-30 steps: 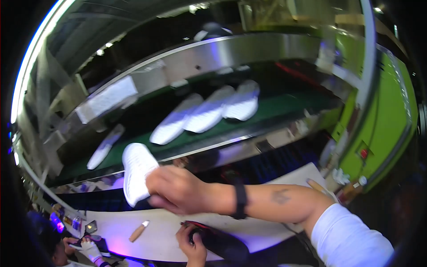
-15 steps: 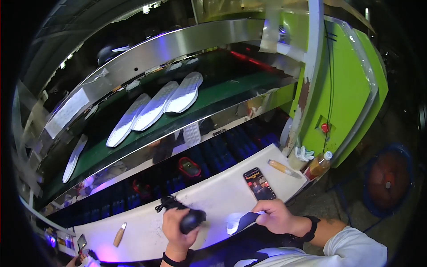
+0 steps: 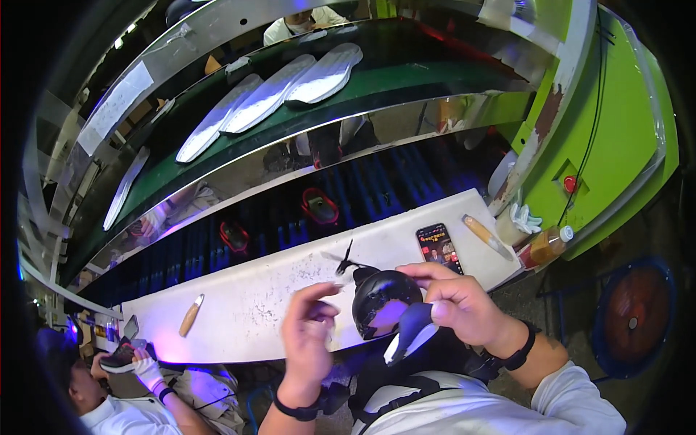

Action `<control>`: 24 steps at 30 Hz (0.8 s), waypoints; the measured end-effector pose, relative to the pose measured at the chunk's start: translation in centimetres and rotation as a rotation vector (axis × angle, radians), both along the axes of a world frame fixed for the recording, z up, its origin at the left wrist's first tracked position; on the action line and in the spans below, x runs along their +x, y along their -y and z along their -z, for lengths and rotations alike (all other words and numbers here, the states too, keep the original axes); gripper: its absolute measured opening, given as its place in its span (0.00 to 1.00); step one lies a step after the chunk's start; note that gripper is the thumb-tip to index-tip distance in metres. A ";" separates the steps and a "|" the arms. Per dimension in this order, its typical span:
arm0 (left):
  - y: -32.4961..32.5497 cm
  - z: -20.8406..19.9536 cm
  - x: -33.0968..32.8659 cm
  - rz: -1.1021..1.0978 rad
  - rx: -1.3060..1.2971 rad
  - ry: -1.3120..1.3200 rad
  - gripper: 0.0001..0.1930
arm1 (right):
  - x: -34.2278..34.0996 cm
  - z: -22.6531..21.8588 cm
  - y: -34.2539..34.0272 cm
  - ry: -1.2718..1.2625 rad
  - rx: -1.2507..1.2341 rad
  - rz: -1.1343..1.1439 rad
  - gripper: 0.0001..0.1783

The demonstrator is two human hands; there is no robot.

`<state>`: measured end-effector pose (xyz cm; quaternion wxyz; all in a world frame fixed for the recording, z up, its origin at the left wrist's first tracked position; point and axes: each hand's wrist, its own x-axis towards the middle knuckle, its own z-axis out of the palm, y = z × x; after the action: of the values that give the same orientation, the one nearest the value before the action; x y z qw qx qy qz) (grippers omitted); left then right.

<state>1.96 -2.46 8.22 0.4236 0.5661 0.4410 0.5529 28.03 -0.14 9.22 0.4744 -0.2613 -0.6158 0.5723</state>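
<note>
Black shoe, white insole; white speckled tabletop; white insoles on green belt; lime-green machine.

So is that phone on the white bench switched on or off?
On. The phone lies flat, face up on the bench, and its screen glows with coloured images.

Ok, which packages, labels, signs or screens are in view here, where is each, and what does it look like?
Phone: flat on the white bench, above the right hand; dark rectangle, screen lit red and orange.
Bottle: at the bench's right end beside the green machine; clear plastic, amber liquid, white cap.
Paper sheet: stuck on the metal rail, upper left; pale rectangle, marks too small to tell.
Red button: on the green machine; small, round.
</note>
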 end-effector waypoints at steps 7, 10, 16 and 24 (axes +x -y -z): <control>3.9 -3.4 2.2 0.162 -0.009 -0.133 0.25 | -0.4 -0.7 1.1 0.019 -0.087 -0.075 0.23; 4.7 -3.6 2.3 0.155 0.171 -0.468 0.24 | -0.6 -1.7 1.8 0.156 -0.018 -0.032 0.26; 6.4 -2.6 3.0 0.001 0.238 -0.469 0.21 | -0.9 -2.2 3.3 0.259 0.168 0.096 0.25; 8.4 -2.8 2.9 0.037 0.148 -0.462 0.23 | -0.2 -1.7 5.1 0.276 0.230 -0.010 0.23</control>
<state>4.89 -10.90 11.00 0.2788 0.7152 0.4738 0.4316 27.82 -5.27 10.91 0.4096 -0.2783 -0.7377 0.4589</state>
